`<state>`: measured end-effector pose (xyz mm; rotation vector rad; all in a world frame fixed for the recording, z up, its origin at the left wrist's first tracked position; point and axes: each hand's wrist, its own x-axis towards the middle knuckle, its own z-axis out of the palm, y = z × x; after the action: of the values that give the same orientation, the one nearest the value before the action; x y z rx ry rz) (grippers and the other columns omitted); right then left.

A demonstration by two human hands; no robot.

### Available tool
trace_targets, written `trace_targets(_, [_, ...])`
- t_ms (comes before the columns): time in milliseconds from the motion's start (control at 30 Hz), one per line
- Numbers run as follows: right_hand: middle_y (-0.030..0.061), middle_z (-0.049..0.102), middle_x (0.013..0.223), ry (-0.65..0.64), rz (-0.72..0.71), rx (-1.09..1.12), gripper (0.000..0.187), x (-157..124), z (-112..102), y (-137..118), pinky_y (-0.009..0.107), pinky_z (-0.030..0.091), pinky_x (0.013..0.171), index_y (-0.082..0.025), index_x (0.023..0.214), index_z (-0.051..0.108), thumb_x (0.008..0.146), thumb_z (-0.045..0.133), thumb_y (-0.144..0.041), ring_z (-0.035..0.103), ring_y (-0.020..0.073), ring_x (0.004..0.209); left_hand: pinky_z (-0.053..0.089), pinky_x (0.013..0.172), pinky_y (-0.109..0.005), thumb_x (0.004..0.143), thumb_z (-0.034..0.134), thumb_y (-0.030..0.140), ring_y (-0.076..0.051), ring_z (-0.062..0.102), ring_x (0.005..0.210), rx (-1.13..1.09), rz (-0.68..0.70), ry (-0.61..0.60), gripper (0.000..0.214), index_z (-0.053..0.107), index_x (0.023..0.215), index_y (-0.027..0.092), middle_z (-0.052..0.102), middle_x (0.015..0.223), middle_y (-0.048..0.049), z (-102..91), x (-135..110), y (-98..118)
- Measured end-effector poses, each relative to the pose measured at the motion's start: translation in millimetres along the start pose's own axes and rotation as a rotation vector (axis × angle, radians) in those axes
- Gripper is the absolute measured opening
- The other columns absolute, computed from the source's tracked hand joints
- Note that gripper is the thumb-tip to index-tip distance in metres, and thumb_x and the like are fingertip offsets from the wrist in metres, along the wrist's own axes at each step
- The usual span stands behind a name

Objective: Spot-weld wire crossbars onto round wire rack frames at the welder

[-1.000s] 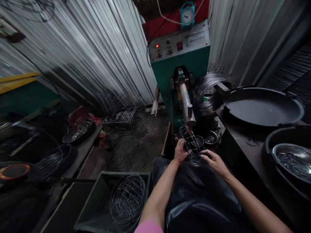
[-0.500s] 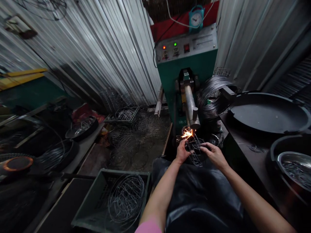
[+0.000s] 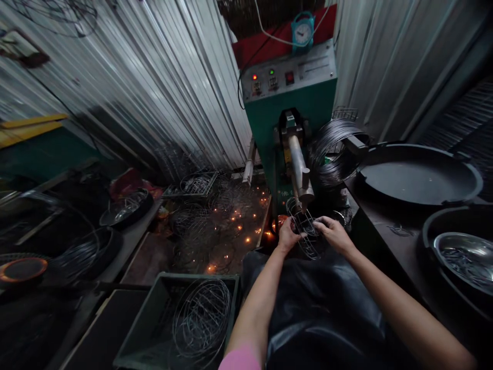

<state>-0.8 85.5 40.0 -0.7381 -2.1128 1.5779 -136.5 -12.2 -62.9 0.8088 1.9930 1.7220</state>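
Observation:
A small wire basket frame is held under the metal electrode arm of a green welding machine. My left hand is closed on the frame's left side. On its right side, my right hand grips the frame with curled fingers. The frame's upper end sits just below the electrode tip. A dark apron covers my lap beneath both forearms.
Glowing sparks lie scattered over a pile of wire frames on the floor at left. A green crate holds round wire frames. A wire coil, a large dark pan and a steel bowl stand at right.
The bright spark burst at the electrode tip has ended; glowing sparks now dot the floor to the left. Both hands shifted slightly on the wire frame.

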Motion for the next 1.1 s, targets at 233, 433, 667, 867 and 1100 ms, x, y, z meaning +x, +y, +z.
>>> trace_targets(233, [0.0025, 0.065, 0.078, -0.172, 0.087, 0.064, 0.031, -29, -12, 23, 0.029, 0.045, 0.066, -0.019, 0.084, 0.063, 0.07, 0.06, -0.046, 0.058, 0.0178, 0.072, 0.043, 0.089, -0.039, 0.042, 0.084, 0.027, -0.024, 0.056, 0.101, 0.022, 0.041, -0.013, 0.072, 0.054, 0.107, 0.018, 0.058, 0.107, -0.0095, -7.6, -8, 5])
trace_targets(433, [0.0005, 0.063, 0.074, -0.175, 0.049, 0.089, 0.031, -28, -15, 14, 0.028, 0.044, 0.067, -0.018, 0.081, 0.062, 0.072, 0.057, -0.048, 0.057, 0.0165, 0.071, 0.044, 0.086, -0.035, 0.048, 0.082, 0.032, -0.02, 0.058, 0.094, 0.03, 0.025, -0.018, 0.062, 0.053, 0.101, 0.019, 0.061, 0.097, -0.0052, -2.1, -11, 10])
trace_targets(667, [0.0005, 0.063, 0.069, -0.091, -0.017, 0.048, 0.026, 1, -7, -7, 0.028, 0.044, 0.066, -0.019, 0.075, 0.063, 0.07, 0.056, -0.044, 0.057, 0.0174, 0.069, 0.044, 0.082, -0.032, 0.05, 0.081, 0.031, -0.018, 0.058, 0.088, -0.09, -0.049, 0.029, 0.057, 0.054, 0.099, 0.017, 0.062, 0.094, -0.0054, 0.0, 0, 10])
trace_targets(867, [0.0006, 0.063, 0.068, -0.068, -0.04, 0.022, 0.026, 5, -5, -10, 0.027, 0.043, 0.064, -0.019, 0.07, 0.062, 0.07, 0.057, -0.044, 0.057, 0.0167, 0.067, 0.044, 0.083, -0.034, 0.049, 0.081, 0.027, -0.017, 0.059, 0.085, -0.247, -0.12, -0.016, 0.058, 0.054, 0.1, 0.017, 0.063, 0.091, -0.0045, 5.7, -1, 7])
trace_targets(1100, [0.0038, 0.068, 0.08, -0.117, 0.042, 0.027, 0.03, -8, -14, 3, 0.031, 0.048, 0.069, -0.02, 0.085, 0.067, 0.067, 0.062, -0.044, 0.062, 0.021, 0.076, 0.043, 0.086, -0.035, 0.044, 0.084, 0.025, -0.019, 0.058, 0.092, -0.194, -0.124, -0.023, 0.074, 0.053, 0.11, 0.018, 0.062, 0.095, -0.0052, 4.0, -7, 1])
